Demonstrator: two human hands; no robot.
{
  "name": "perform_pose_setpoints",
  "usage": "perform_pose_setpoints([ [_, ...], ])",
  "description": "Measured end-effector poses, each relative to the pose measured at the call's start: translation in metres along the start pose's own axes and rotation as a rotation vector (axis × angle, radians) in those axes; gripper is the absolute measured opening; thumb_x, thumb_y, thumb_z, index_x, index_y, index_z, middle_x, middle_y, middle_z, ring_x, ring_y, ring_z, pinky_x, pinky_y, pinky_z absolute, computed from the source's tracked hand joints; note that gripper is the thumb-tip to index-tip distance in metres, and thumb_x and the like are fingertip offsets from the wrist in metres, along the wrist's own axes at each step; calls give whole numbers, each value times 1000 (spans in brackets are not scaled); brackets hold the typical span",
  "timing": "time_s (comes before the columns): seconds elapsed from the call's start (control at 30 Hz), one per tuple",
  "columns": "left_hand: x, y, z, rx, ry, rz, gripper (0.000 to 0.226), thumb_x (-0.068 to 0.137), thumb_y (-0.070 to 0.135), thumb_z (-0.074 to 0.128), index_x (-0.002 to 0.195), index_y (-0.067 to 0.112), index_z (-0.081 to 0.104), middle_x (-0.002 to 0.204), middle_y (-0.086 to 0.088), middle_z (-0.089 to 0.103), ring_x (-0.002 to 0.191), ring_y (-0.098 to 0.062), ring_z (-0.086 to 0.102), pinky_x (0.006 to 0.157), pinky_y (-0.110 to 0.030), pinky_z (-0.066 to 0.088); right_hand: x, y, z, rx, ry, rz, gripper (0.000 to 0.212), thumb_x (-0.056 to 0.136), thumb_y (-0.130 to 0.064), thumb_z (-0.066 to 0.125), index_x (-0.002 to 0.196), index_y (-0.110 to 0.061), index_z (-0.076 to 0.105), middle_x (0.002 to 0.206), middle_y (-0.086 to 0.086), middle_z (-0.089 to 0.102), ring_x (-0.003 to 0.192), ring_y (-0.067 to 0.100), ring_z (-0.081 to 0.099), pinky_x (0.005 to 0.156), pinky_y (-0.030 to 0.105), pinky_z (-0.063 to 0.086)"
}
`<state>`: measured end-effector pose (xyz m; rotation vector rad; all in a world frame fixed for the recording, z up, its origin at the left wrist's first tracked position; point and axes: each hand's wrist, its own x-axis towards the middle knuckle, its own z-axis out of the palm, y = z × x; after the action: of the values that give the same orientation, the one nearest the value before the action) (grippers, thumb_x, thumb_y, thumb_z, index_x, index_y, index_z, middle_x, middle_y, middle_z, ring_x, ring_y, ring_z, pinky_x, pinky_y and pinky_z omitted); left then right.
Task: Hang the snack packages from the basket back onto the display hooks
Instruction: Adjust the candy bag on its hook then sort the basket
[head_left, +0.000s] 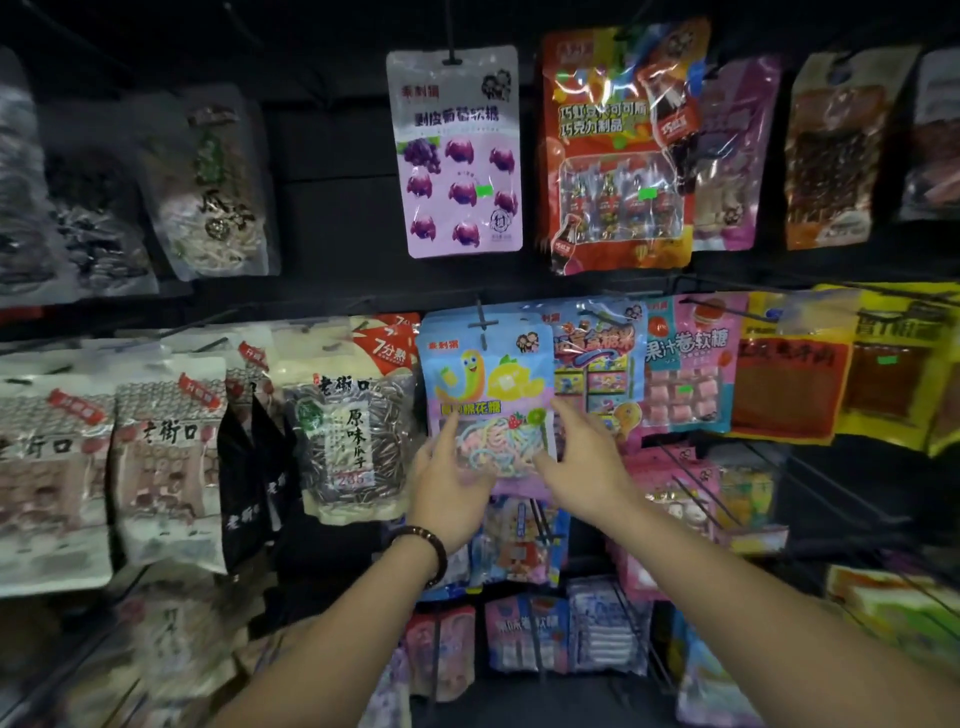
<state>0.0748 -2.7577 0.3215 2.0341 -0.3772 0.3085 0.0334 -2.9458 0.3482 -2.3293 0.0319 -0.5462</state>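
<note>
Two open hands frame a blue candy package (485, 395) hanging on a display hook (482, 325): left hand (449, 480) touching its lower left, right hand (584, 462) its lower right, fingers spread.

The left hand (451, 480) and right hand (582, 457) cover the lower corners of the blue marshmallow packet (488, 395), so whether any fingers grip it cannot be told. The seed bags (57, 467) at the left edge are cut off and blurred. The lower packets (524, 639) are dim, their print unreadable, and both forearms run out of frame.
</note>
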Motion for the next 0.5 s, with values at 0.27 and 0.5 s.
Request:
perform_pose_setpoints([
  [0.27, -179, -104, 52, -26, -38, 61, 19, 96, 15, 54, 112, 22, 63, 104, 8, 67, 83, -10, 67, 73, -23, 54, -151, 74, 88, -65, 0, -102, 36, 94, -16, 67, 129, -16, 65, 157, 4, 42, 142, 18, 46, 114, 29, 41],
  [0.5, -319, -272, 97, 152, -191, -354, 8, 92, 27, 62, 95, 34, 65, 94, 5, 72, 86, -16, 71, 80, -32, 57, -268, 162, 173, -60, -131, 131, 26, 94, -19, 65, 120, -21, 65, 124, 2, 62, 111, 25, 65, 94, 44, 57],
])
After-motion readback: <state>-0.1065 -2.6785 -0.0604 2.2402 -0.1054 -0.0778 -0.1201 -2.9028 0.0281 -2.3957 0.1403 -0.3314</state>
